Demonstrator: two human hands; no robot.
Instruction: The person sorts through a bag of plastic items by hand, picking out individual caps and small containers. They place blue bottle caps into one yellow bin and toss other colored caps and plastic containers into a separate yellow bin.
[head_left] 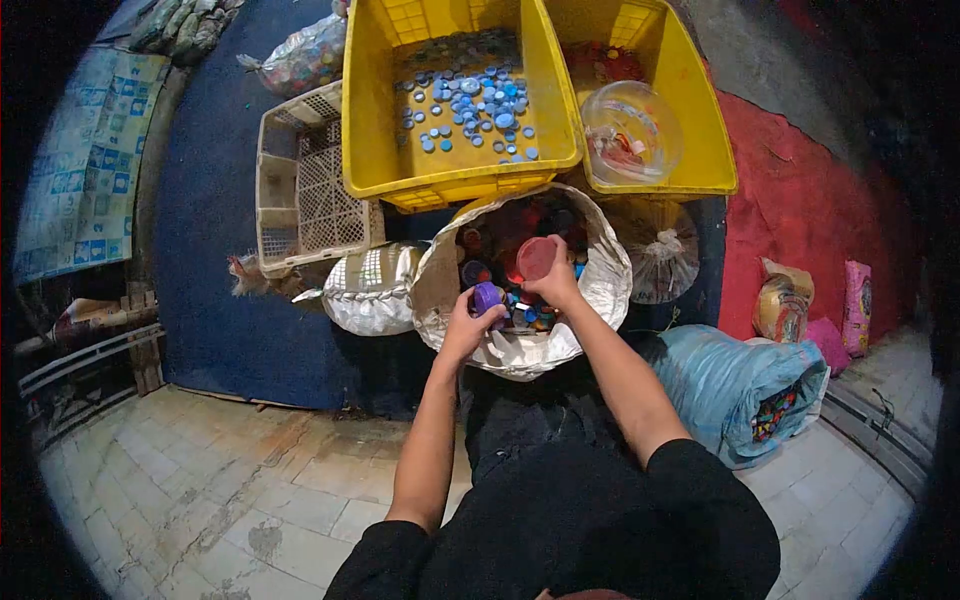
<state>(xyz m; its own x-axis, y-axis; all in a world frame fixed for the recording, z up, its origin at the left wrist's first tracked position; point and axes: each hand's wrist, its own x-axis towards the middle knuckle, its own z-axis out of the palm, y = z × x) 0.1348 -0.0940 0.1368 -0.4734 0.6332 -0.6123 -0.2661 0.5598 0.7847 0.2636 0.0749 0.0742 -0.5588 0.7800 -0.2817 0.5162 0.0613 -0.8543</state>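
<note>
My left hand (470,322) is closed around purple bottle caps (487,297) over the near left part of an open white sack (437,290). In my right hand (558,279) is a round, flat red lid (536,258), gripped at its lower right edge. Mixed bottle caps (530,312) of many colours fill the sack below both hands. Just beyond the sack stands a yellow crate (560,150) with blue caps (470,105) scattered over its bottom.
A second yellow crate (715,150) at the right holds a clear round tub (655,110). Left of the crates lies a white plastic basket (285,190). Tied bags (370,290) flank the sack, and a blue sack of caps (725,385) lies at my right.
</note>
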